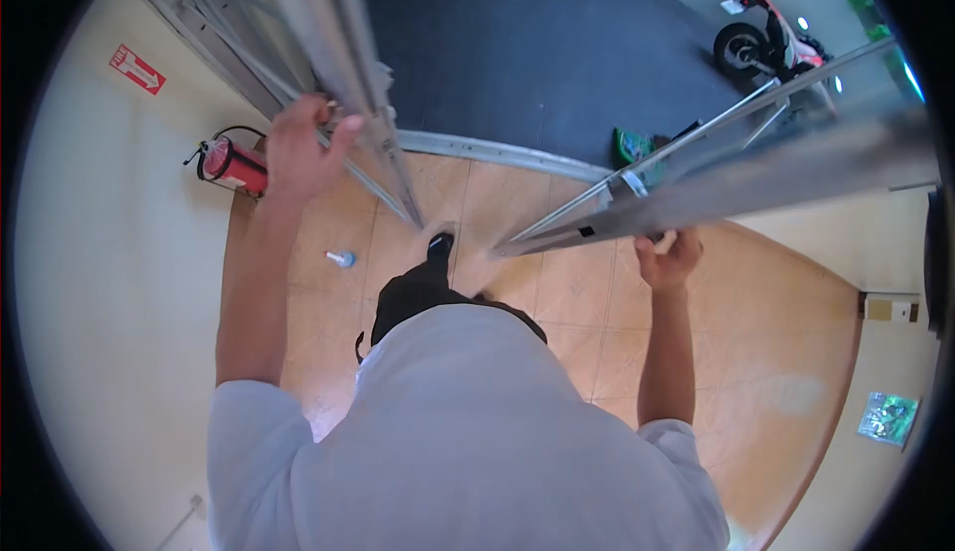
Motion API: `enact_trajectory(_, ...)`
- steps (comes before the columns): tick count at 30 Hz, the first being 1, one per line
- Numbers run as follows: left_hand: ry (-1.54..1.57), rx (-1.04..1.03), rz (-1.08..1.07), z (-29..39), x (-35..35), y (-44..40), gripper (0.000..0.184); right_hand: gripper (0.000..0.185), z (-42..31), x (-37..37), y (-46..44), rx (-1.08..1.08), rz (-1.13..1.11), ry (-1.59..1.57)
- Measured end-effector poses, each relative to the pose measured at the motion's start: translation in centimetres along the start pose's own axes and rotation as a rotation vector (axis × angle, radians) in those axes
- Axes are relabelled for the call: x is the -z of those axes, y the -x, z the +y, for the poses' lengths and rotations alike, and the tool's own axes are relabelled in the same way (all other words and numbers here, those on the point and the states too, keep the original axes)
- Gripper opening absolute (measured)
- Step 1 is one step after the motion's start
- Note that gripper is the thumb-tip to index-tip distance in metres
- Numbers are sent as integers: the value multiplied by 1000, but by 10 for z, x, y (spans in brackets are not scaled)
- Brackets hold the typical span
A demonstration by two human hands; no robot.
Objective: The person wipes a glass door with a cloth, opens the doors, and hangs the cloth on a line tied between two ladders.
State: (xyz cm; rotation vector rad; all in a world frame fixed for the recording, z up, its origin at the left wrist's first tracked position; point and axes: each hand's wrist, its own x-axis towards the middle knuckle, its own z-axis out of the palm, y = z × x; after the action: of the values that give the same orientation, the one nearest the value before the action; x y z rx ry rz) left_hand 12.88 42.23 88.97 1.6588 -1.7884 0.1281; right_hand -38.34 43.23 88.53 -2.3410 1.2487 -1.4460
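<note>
the left hand (303, 148) is up at the left door leaf (343, 44), fingers bent near a small brass-coloured fitting (332, 105); whether it grips, i cannot tell. the right hand (668, 261) has its fingers curled against the right door leaf (716, 183), and how firmly it holds is likewise unclear. the two metal-framed leaves stand apart at an angle, a floor track (477, 148) running between them. a small bottle (340, 259) is on the tiled floor (617, 302), near the red fire extinguisher (234, 165); a motorbike (781, 39) stands beyond the right leaf.
</note>
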Motion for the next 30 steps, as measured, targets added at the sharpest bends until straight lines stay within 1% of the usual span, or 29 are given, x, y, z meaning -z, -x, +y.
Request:
enact_trajectory(1,-7,-49,6,-2,6,16,42,47,5,17,26,111,26,30)
enact_trajectory(2,-9,-90,4,-10,14,30,45,52,20,37,56,127,27,-18)
enact_trajectory(3,-25,-85,-28,-17,21,45,45,57,38,56,91,149,34,-68)
enact_trajectory(4,-20,-83,-46,-23,27,54,44,70,47,71,126,72,96,-187)
enact_trajectory(5,-9,-85,-55,-32,32,58,42,85,59,85,145,121,82,-246)
enact_trajectory(6,-32,-144,-17,-51,31,67,40,85,58,88,157,109,89,-232)
enact_trajectory(7,-26,-207,25,-74,24,74,38,85,51,95,165,87,175,-95)
enact_trajectory(8,71,-92,-47,-85,17,87,38,84,47,116,177,69,255,60)
enact_trajectory(9,248,-72,-34,-61,12,85,30,86,39,125,178,36,277,93)
enact_trajectory(10,413,-1,-13,-49,11,76,52,88,22,122,166,6,298,126)
enact_trajectory(11,348,-69,28,-33,9,68,56,85,12,133,158,-113,189,76)
enact_trajectory(12,394,-21,6,-28,10,65,59,82,-7,139,149,-238,86,21)
enact_trajectory(13,441,24,-23,-29,11,66,61,79,-29,130,140,-328,80,50)
enact_trajectory(14,480,2,-21,-33,13,73,61,75,-52,119,131,-407,84,77)
enact_trajectory(15,423,33,-47,-44,-5,88,61,75,-38,90,139,-406,104,74)
enact_trajectory(16,386,57,-60,-56,-16,94,60,60,-37,73,132,-296,31,167)
enact_trajectory(17,402,34,-49,-67,-24,98,60,46,-36,67,124,-192,-46,262)
enact_trajectory(18,384,37,-82,-83,-32,103,60,46,-34,63,122,-181,-32,281)
enact_trajectory(19,366,42,-118,-92,-40,105,60,56,-34,59,127,-213,-45,286)
enact_trajectory(20,366,-8,-75,-82,-40,97,60,67,-37,55,124,-241,-66,304)
enact_trajectory(21,378,-53,-25,-75,-35,88,61,70,-51,45,113,-118,-158,468)
enact_trajectory(22,512,23,8,-58,-40,87,58,70,-50,46,114,-120,-149,502)
enact_trajectory(23,658,110,32,-56,-45,93,56,71,-57,38,116,-80,-46,546)
enact_trajectory(24,645,68,-6,-70,-47,100,55,72,-64,31,118,-37,54,585)
enact_trajectory(25,624,23,-39,-82,-48,102,54,71,-75,27,124,-192,112,482)
enact_trajectory(26,653,17,-37,-75,-47,98,54,71,-82,21,132,-187,114,511)
enact_trajectory(28,584,18,-76,-61,-42,91,55,76,-89,12,151,-370,333,338)
enact_trajectory(29,601,10,-74,-61,-42,89,55,80,-91,14,155,-319,295,497)
enact_trajectory(30,548,11,-63,-62,-42,89,58,80,-92,16,154,-315,300,513)
